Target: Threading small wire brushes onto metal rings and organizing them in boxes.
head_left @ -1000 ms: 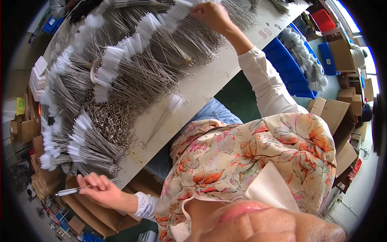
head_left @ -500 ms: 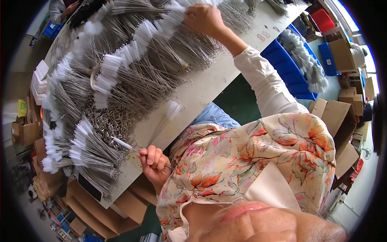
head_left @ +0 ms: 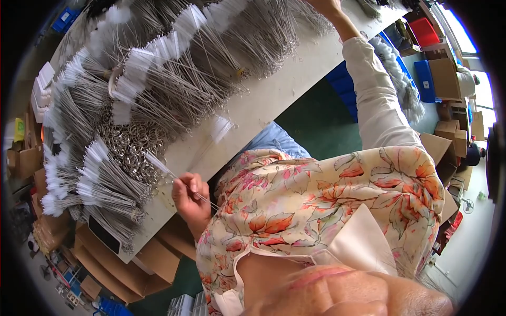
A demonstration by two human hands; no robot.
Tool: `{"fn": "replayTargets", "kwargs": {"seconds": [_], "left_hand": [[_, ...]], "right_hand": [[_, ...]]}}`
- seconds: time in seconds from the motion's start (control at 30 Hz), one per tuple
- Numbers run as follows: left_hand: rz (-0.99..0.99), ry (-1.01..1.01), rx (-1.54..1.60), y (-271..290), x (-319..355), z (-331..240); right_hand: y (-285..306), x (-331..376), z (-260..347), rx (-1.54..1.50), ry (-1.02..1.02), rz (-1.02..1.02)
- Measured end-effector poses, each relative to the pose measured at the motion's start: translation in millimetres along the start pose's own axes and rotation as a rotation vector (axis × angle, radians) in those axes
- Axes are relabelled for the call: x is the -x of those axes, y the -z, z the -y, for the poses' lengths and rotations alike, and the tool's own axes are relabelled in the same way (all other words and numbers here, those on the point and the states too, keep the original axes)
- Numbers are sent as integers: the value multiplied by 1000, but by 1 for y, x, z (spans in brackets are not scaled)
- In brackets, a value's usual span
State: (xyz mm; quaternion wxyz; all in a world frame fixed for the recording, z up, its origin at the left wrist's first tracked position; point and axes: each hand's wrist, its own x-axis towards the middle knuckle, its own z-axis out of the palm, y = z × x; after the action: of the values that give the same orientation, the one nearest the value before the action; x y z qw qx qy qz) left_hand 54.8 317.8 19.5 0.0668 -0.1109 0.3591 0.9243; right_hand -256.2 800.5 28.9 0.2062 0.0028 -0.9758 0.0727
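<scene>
Near the table's front edge my left hand [head_left: 192, 203] is closed around the thin wire stem of a tube brush [head_left: 156, 162]. Its white bristle end points toward a heap of metal rings [head_left: 124, 139]. Stretched to the top of the view, my right hand [head_left: 326, 7] is over the far part of the table, by bundles of brushes; its fingers are cut off by the picture's edge. Wire-stemmed brushes with white bristles [head_left: 95, 184] lie in large bundles across the table. A few loose brushes [head_left: 220, 129] lie near the front edge, between my hands.
The pale table [head_left: 263, 102] runs diagonally. A flat dark object [head_left: 104, 235] sticks out under the brushes at its near left corner. Open cardboard boxes [head_left: 118, 263] stand below. To the right are a blue crate [head_left: 345, 89] with more brushes and a red bin [head_left: 423, 31].
My right hand has moved farther out and to the right, from above the brush bundles to the top edge. My left hand still holds the brush. The whole view has shifted slightly.
</scene>
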Motion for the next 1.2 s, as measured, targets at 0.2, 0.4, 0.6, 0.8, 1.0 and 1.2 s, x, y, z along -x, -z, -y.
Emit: {"fn": "replayTargets", "kwargs": {"seconds": [0.2,0.4,0.6,0.8,1.0,1.2], "left_hand": [[19,-290,-528,-25,-14,-39],[127,-607,-826,-90,-50,-45],[48,-1067,-1251,-83,-89,-39],[60,-1157,-989,-79,-64,-57],[218,-1306,-1191,-61,-77,10],[272,-998,-1218,-53,-48,21]], "right_hand": [[85,-31,25,-501,400,-287],[116,63,248,-1925,76,468],[95,138,341,-1737,181,738],[55,138,297,-1635,154,495],[49,163,316,-2420,-426,932],[107,132,234,-1330,79,914]]}}
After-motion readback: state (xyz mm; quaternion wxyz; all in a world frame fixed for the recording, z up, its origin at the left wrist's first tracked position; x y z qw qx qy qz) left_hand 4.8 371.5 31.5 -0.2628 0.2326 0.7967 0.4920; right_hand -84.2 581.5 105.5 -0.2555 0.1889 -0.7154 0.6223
